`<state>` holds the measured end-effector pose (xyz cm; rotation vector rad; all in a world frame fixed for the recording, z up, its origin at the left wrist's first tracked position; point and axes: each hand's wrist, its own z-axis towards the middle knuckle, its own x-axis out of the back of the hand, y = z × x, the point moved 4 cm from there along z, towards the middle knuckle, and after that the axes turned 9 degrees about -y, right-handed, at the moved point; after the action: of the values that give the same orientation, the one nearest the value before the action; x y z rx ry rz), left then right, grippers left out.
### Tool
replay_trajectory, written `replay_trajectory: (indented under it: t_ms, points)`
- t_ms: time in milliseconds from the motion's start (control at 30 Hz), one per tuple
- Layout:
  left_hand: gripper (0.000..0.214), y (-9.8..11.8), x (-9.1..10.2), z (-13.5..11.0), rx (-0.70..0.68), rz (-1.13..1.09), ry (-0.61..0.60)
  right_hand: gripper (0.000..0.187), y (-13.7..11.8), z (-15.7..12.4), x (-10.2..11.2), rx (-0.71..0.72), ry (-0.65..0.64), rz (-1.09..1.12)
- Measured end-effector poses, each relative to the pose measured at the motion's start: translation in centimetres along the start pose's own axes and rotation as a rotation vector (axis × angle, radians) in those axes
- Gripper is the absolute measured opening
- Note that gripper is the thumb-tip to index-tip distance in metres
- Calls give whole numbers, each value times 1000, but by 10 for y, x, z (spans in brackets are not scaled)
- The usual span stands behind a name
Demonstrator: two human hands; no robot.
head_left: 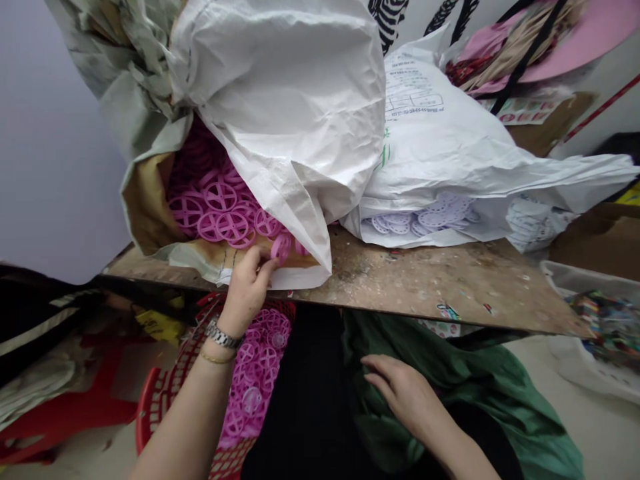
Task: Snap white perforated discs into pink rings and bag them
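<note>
My left hand [253, 280], with a metal watch and a bracelet on the wrist, is at the mouth of a paper-lined woven sack [280, 100]. Its thumb and fingers pinch a pink plastic ring [281, 248] that stands on edge. More pink rings with crossed spokes [220, 210] spill toward the sack's opening. Below my left forearm, a red basket [147, 410] holds many similar pink rings [257, 367]. Over green cloth [445, 360] by my lap, my right hand [395, 387] hangs loosely with fingers extended and nothing in it.
A white sack [440, 140] with pale lilac plastic pieces [425, 217] at its mouth lies on the worn wooden shelf [400, 280]. At the right stands a white bin [590, 373] of small colourful items. A red stool [95, 393] is at lower left.
</note>
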<state>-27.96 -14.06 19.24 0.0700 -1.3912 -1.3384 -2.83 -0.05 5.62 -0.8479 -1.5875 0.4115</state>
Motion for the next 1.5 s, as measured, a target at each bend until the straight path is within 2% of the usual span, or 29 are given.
replay_trajectory:
  t_ms: [133,233,367,467,567,667,767,867,967,1067,1167,1333,1400,1500]
  points:
    - [22,-10,-12,-13,196,-612,19,26,-13,2,5,56,44,124]
    - [31,-6,-23,-26,286,-870,-26,27,-22,3,14,59,102,302]
    - [33,3,-40,-45,372,-979,-125,33,-36,7,34,50,178,596]
    - [31,10,-57,-57,399,-1011,-268,36,-47,15,49,42,224,785]
    - [26,17,-72,-65,375,-994,-404,35,-56,23,60,104,259,869]
    - [21,25,-82,-67,336,-968,-480,25,-60,28,67,165,277,889]
    - [20,32,-90,-69,343,-1029,-498,9,-58,24,76,220,364,740]
    - [27,36,-99,-72,411,-1165,-535,10,-60,14,86,395,447,418]
    - [40,38,-109,-76,507,-1291,-693,16,-63,8,93,579,430,193]
    - [48,40,-117,-77,568,-1364,-820,17,-62,7,97,647,412,20]
    - [44,40,-121,-72,560,-1339,-792,19,-63,8,99,663,404,-152]
    - [28,37,-126,-61,559,-1197,-640,38,-58,14,110,643,412,-276]
    - [28,36,-126,-58,556,-1150,-577,38,-46,23,128,544,510,-263]
    - [33,37,-127,-56,544,-1109,-539,32,-16,42,168,330,715,-337]
